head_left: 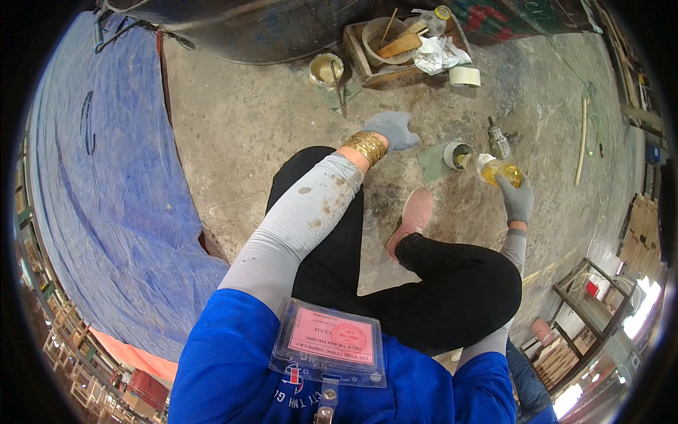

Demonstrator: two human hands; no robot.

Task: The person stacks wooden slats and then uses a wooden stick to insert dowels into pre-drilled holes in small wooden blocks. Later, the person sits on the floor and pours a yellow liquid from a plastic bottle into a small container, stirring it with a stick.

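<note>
My right hand point(519, 199), in a grey glove, grips a clear bottle of yellow liquid point(506, 172) near its base. The bottle lies tilted, its neck pointing left over the mouth of a small white cup point(450, 157). Under the cup is a flat greenish sheet point(431, 165). My left hand point(393, 130), also gloved, is curled closed above the floor beside my left knee; its palm side is hidden, and nothing sticks out of it. Gold bangles ring that wrist. Just beyond the bottle stands a metal tool with a cylindrical body point(498, 140).
A wooden crate point(367, 79) at the far side holds a round tub, wooden-handled tools and crumpled white plastic. A tape roll point(464, 77) sits by it. Left of the crate is a pot of beige stuff point(325, 68) with a stick. Blue tarpaulin point(134, 212) covers the left.
</note>
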